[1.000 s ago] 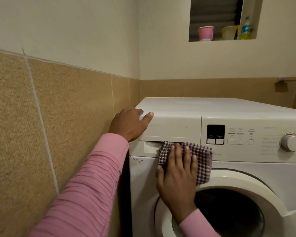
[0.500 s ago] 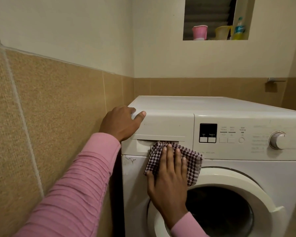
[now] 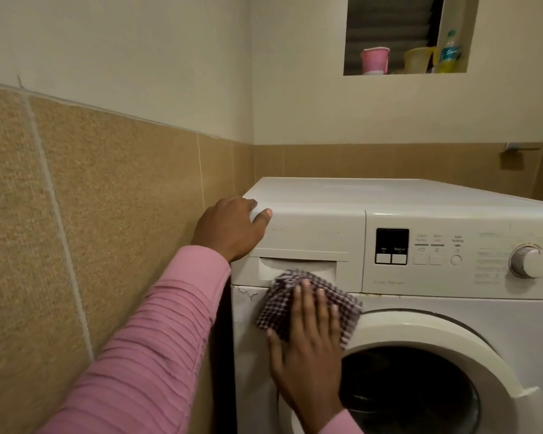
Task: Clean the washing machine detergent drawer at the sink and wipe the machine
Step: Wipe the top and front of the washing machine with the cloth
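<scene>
Now presses checked cloth [image 3: 278,310] lower-left under detergent drawer [image 3: 311,233], right hand [image 3: 308,355] flat; still rests relaxed left hand [image 3: 229,227] on washing machine [image 3: 420,202] corner.

The washing machine [image 3: 320,211] is showing a smooth, faintly glossy white casing, its finish cracking at the front panel's upper left corner. The drawer front [image 3: 311,233] is looking like the same smooth white plastic. The cloth [image 3: 276,311] is showing a woven dark-and-white check. The door ring [image 3: 452,343] is gleaming as cream plastic, and the knob [image 3: 528,261] is shining silvery at its rim. The tiles [image 3: 123,198] are looking rough and sandy, the wall [image 3: 138,51] above matt-painted. The sleeve [image 3: 157,339] is showing a ribbed pink knit.
</scene>
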